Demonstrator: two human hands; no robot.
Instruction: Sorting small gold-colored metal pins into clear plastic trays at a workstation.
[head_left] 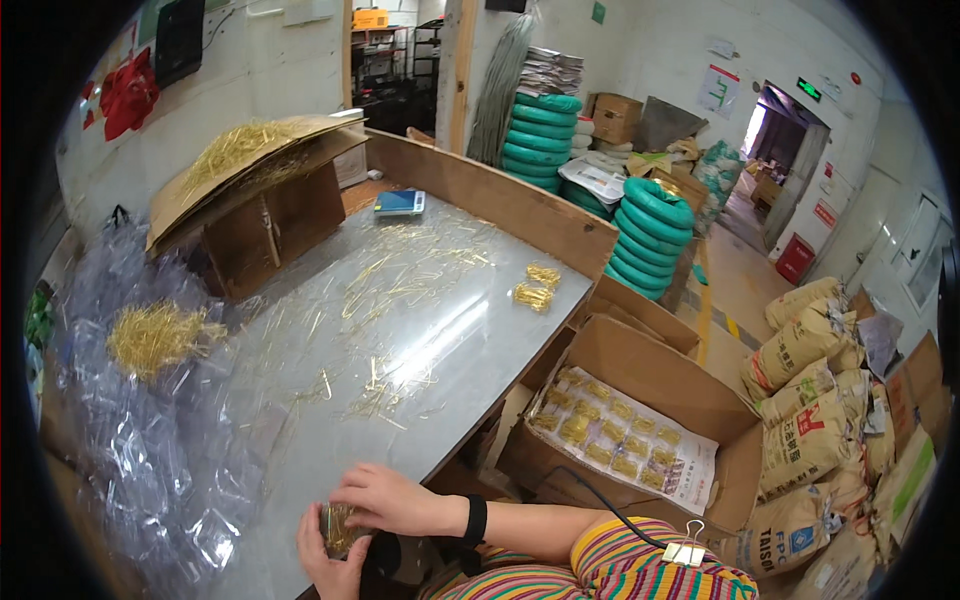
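Near the front edge of the metal-topped table, my left hand [325, 562] is curled round a small pack of gold wire pins [342, 530]. My right hand [385, 500] reaches over from the right, its fingers bent onto the top of the same pack. A black band circles the right wrist. Between the hands only part of the pack shows; whether it is a clear case or a bag I cannot tell. Loose gold wire pins [385, 390] lie scattered on the table [290, 440] beyond my hands. Two finished-looking bundles of gold pins [533, 297] sit by the right edge.
Clear plastic packaging [190, 480] heaps along the left, with a gold pin pile [155, 338] on it. A blue scale [400, 203] stands farther back beside a cardboard shelf [270, 230]. At right, an open carton [735, 440] holds rows of gold packs; sacks [800, 440] lie beyond.
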